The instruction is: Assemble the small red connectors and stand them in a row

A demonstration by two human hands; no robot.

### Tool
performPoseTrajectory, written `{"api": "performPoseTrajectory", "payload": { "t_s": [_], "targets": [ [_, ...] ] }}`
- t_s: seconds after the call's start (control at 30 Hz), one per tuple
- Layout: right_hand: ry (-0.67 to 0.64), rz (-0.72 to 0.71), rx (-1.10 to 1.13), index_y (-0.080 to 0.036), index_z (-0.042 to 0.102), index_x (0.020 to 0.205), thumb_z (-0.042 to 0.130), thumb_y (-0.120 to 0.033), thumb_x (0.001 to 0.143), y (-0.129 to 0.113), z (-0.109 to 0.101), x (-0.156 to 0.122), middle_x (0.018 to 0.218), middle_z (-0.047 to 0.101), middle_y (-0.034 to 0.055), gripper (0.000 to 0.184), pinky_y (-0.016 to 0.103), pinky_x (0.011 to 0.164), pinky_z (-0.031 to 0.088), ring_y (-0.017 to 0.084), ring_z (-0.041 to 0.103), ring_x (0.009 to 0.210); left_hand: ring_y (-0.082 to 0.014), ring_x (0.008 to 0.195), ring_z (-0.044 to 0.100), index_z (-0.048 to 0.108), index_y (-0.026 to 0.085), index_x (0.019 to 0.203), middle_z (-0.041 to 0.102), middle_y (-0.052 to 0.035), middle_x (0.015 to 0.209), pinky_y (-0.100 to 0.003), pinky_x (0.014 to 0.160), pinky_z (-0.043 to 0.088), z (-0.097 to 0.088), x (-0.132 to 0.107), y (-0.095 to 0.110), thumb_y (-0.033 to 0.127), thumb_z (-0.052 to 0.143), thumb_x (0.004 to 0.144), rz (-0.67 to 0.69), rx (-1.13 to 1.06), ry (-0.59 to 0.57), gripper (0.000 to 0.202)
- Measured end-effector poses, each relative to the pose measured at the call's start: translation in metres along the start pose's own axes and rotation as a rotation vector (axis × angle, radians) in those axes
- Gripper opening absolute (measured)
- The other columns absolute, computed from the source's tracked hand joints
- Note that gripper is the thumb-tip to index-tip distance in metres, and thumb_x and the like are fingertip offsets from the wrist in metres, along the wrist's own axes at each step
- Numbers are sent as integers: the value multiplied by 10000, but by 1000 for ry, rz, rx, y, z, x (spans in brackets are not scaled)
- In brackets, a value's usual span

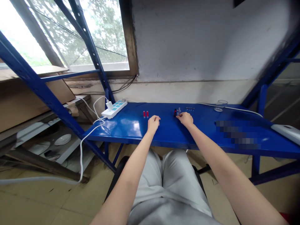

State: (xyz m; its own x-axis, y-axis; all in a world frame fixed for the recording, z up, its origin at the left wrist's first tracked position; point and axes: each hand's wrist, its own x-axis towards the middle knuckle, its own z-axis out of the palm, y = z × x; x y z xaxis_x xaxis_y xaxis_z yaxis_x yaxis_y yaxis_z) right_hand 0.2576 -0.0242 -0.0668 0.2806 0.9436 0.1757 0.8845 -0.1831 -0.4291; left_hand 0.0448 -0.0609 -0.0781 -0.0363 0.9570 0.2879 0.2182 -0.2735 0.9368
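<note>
My left hand (pixel 154 124) is held over the front part of the blue table (pixel 126 132), its fingers curled closed; anything inside them is hidden. Just beyond it stand two small red-topped tubes (pixel 145 114) with clear lower ends, side by side. Further right, my right hand (pixel 186 119) has thumb and fingertips pinched together, low at the table top. Its fingertips are right beside some small clear pieces (pixel 179 111) and a dark tube with red on it (pixel 175 112). What the pinch holds is too small to make out.
Several tiny pieces (pixel 190 108) lie in rows behind my right hand. A white power strip (pixel 114 109) with a plug and cable sits at the left end. A drinking glass (pixel 220 106) and a white device (pixel 287 132) are on the right; blue posts frame the table.
</note>
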Motion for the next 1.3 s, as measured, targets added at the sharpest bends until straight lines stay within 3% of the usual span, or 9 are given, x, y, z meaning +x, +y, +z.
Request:
{"api": "performPoseTrajectory", "payload": {
  "t_s": [0.33,0.4,0.5,0.6,0.7,0.77,0.87,1.13,1.3],
  "targets": [
    [-161,33,25,-149,655,949,678,-354,650,2,-16,3,958,660,133,364,301,664,461,245,626,854,-71,385,406,544,173,712,462,42,466,-189,425,306,1,-1,2,297,404,798,-5,-5,-8,205],
    [-139,35,56,-149,650,943,681,-347,639,1,-23,-1,958,659,134,364,301,662,457,245,625,849,-71,392,410,543,173,705,459,42,459,-188,437,312,1,0,2,292,407,796,11,-2,-2,202],
    [5,37,129,-170,652,833,620,-328,695,-10,-31,-16,876,667,117,212,304,647,442,235,624,796,-73,409,422,548,172,703,464,40,459,-188,459,326,1,0,1,290,409,796,28,10,2,204],
    [184,-87,272,-184,620,755,519,-329,773,-35,-30,-36,766,658,85,178,292,634,422,205,608,728,-77,421,432,550,172,708,465,40,461,-190,470,336,1,1,-1,290,409,797,33,10,6,205],
    [324,-367,442,-184,593,814,421,-370,840,-57,-18,-52,719,633,62,255,266,627,411,163,579,663,-79,432,442,552,172,701,467,40,464,-192,479,341,1,1,-3,282,409,797,51,21,25,204],
    [338,-539,468,-185,585,822,388,-391,857,-65,-5,-60,712,618,57,287,255,616,402,148,556,632,-81,442,447,554,172,699,473,38,469,-193,487,343,1,2,-3,282,408,800,69,34,41,208],
    [307,-632,456,-193,578,783,376,-405,859,-64,12,-65,674,593,44,302,242,570,379,140,526,597,-85,465,457,561,176,707,486,35,485,-197,508,348,3,2,-3,284,409,806,101,61,56,211],
    [218,-514,482,-199,563,762,380,-406,849,-54,17,-66,634,584,26,290,239,569,381,139,521,577,-106,566,477,570,179,691,541,4,598,-215,578,351,6,-3,4,266,417,809,207,208,37,212],
    [184,-491,483,-201,561,783,366,-437,851,-55,17,-67,645,592,29,314,241,584,389,148,538,595,-112,498,411,578,195,698,471,19,507,-228,568,329,-8,17,33,352,474,800,333,362,-57,214]
  ]
}}
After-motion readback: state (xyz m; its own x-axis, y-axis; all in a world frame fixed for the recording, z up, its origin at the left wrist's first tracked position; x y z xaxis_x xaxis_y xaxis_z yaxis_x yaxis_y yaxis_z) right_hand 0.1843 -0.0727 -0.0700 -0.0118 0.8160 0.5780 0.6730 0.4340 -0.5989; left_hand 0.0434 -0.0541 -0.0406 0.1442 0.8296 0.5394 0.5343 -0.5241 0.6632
